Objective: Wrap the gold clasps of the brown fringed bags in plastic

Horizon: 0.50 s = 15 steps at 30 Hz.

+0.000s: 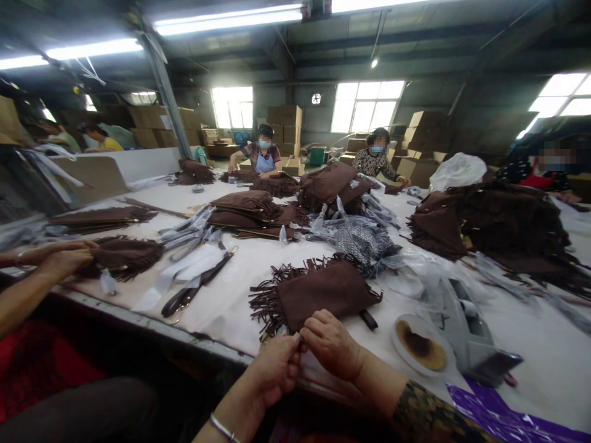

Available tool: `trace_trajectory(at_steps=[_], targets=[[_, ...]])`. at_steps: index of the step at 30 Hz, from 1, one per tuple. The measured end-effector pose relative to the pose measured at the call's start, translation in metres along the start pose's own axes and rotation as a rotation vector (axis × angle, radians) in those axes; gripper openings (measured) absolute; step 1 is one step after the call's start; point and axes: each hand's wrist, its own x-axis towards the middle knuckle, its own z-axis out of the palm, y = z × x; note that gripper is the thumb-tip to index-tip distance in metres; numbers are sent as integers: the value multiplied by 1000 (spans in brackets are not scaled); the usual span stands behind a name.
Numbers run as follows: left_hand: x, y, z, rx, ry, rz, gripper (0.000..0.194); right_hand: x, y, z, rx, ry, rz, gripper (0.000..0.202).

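Observation:
A brown fringed bag [323, 291] lies on the white table near its front edge, fringe to the left and a small dark tab at its right. My left hand [277, 369], with a bangle on the wrist, is closed at the bag's lower left edge. Touching its fingertips, my right hand [330, 344] is closed in a pinch at the same edge. What the fingers hold is too small to make out. Just beyond the bag sits a black-and-white woven piece [362, 240] in clear plastic.
A tape dispenser [468, 326], a tape roll [420, 344] and purple plastic [517, 412] lie right. A dark strap [198, 283] lies left. Brown bags [244, 209] are piled beyond. At left, another person's hands hold a fringed bag [124, 255]. Several people work around the table.

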Motion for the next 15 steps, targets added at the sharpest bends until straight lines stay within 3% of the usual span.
trace_trajectory(at_steps=[4,8,11,15], targets=[[0,1,7,-244,14,-106,34,-5,-1,5,-9,53,-28,14],[2,-5,15,-165,102,-15,32,-14,-11,-5,75,37,69,11],[4,-13,18,-18,146,98,37,-33,-23,-29,128,62,166,19],[7,-23,17,110,174,196,45,-80,-20,-78,59,255,381,33]])
